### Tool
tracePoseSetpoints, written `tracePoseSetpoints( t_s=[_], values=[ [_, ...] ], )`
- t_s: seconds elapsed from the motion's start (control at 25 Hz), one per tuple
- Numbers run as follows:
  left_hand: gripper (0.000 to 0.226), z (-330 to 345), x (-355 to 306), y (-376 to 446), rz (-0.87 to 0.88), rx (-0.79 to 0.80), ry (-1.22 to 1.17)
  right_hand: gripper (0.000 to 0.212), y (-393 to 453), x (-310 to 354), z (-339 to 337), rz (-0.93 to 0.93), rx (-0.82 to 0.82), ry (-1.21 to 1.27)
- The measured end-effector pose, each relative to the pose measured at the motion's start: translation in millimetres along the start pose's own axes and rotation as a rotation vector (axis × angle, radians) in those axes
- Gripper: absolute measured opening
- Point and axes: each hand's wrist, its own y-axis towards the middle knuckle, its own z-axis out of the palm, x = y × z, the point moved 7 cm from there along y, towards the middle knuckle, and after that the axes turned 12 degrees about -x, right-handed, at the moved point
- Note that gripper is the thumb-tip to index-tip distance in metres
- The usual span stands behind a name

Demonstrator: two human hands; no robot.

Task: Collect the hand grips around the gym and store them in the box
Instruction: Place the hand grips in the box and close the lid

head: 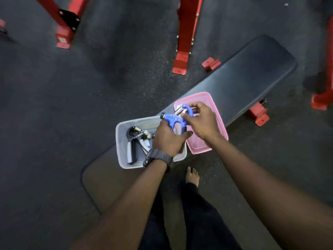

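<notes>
A clear plastic box (121, 141) sits on a black gym bench (239, 76). Inside it lies a black and grey hand grip (134, 141). Above the box I hold a blue hand grip (173, 118) with a metal spring. My left hand (167, 139), with a black watch on the wrist, wraps around its handles. My right hand (201, 121) pinches the grip's upper blue part near the spring. Part of the box's inside is hidden by my left hand.
A pink lid (214, 109) lies on the bench right beside the box. Red machine legs (182, 56) stand on the dark rubber floor beyond the bench, with more red feet (259, 116) at the right. My bare foot (192, 175) is by the bench.
</notes>
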Motion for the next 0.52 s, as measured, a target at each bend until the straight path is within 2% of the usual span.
tracePoseSetpoints(
  t_s=[0.08, 0.2, 0.4, 0.52],
  values=[
    [0.041, -6.1, 30.6, -4.0, -0.130, 0.014, -0.133, 0.033, -15.1, 3.7, 27.3, -0.006, 0.022, -0.098],
    [0.005, -0.8, 65.6, 0.2, -0.171, 0.041, -0.149, 0.032, -25.5, -10.0, 56.8, 0.035, 0.032, -0.185],
    [0.021, 19.3, 121.1, 26.7, -0.186, 0.070, 0.026, 0.029, -20.0, -38.2, 96.9, -0.018, 0.095, -0.358],
    [0.016, 30.0, 141.9, 40.1, -0.252, 0.094, 0.024, 0.026, -13.1, -51.9, 117.4, -0.011, 0.103, -0.441]
  ],
)
